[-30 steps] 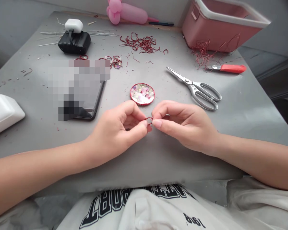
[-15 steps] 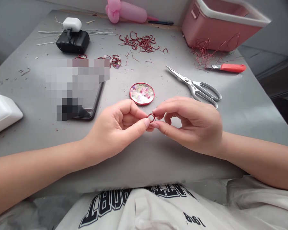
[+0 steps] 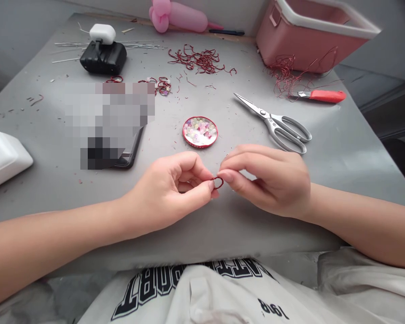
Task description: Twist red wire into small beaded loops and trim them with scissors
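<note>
A small ring of twisted dark red wire (image 3: 222, 184) is pinched between the thumb and index finger of my left hand (image 3: 170, 191). My right hand (image 3: 270, 180) has its thumb and index finger pressed together at the ring's upper right edge; the exact grip there is partly hidden by the fingers. Just beyond both hands lies a round red-rimmed lid (image 3: 202, 146) holding small pastel and pink beads (image 3: 199, 128). Silver scissors (image 3: 268, 118) rest past my right hand, blades pointing away to the left.
Cut red wire pieces (image 3: 200, 60) are heaped farther back, with finished-looking wire loops (image 3: 162, 85) to their left. A phone (image 3: 130, 159), partly blurred out, lies left. A red-handled cutter (image 3: 327, 96), tangled wire (image 3: 285, 76) and a pink bin (image 3: 300, 45) stand back right.
Both hands have come slightly nearer to me with the wire ring. My right fingers have closed together and shifted to the ring's upper right edge.
</note>
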Motion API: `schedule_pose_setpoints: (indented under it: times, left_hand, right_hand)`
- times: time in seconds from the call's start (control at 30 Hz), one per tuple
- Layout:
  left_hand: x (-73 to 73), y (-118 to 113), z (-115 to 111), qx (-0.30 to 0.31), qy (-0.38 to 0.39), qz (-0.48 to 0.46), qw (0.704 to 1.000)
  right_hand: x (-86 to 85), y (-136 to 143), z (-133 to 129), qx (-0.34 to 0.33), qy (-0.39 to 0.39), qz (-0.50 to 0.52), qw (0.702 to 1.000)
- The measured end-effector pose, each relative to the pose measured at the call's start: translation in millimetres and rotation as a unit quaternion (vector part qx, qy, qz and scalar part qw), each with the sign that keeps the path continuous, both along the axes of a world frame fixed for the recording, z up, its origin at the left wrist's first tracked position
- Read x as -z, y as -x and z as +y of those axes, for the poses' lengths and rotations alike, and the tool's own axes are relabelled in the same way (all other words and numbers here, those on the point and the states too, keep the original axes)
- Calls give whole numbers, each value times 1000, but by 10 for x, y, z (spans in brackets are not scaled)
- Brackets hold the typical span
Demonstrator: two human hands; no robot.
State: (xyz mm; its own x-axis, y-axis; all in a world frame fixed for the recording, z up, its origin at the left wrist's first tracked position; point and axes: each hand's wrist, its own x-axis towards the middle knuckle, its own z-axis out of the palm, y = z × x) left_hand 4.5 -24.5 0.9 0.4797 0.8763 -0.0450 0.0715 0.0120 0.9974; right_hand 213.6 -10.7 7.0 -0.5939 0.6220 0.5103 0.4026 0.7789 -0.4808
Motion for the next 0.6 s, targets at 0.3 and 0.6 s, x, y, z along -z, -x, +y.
schedule_pose_setpoints:
  times: [0.3, 0.6]
  left_hand:
    - [-18, 29, 41, -6, 29, 1, 1000]
    - [-25, 0, -4, -11, -14, 42, 999]
  right_hand:
    - [56, -17, 26, -50, -6, 41, 998]
    - [-5, -2, -18, -35, 168, 35, 985]
